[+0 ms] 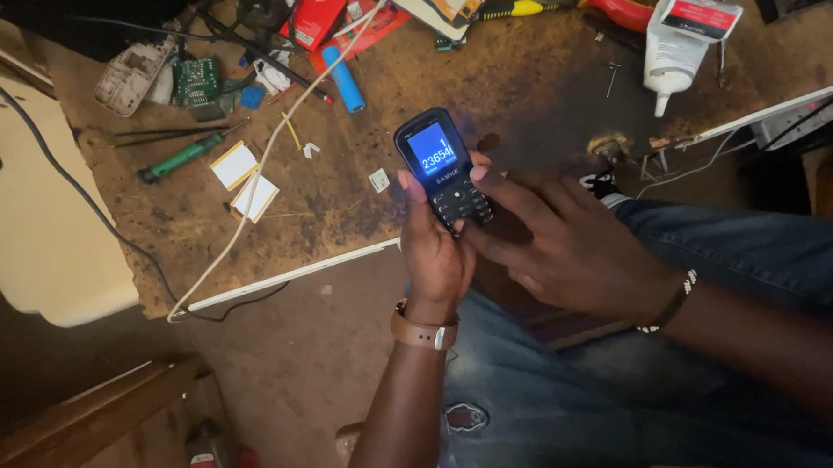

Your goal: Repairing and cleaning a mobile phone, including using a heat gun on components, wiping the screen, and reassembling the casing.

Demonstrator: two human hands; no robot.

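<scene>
The left hand (pixel 433 252) grasps a small black keypad phone (pixel 442 167), its lower body hidden; right hand (pixel 567 246) fingers rest released on the keys. A white glue bottle (pixel 680 49) lies at the table's (pixel 523 89) far edge.

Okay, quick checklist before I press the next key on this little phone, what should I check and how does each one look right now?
1. Phone held securely: ok, left hand wraps its lower body from below.
2. Screen lit and readable: ok, it glows blue with digits showing.
3. Right hand at the keypad: ok, a fingertip rests at the phone's right edge by the keys.
4. Which key lies under the finger: cannot tell, keys are too small.
5. Phone over the workbench: not ok, it hangs past the table edge above the lap.
</scene>
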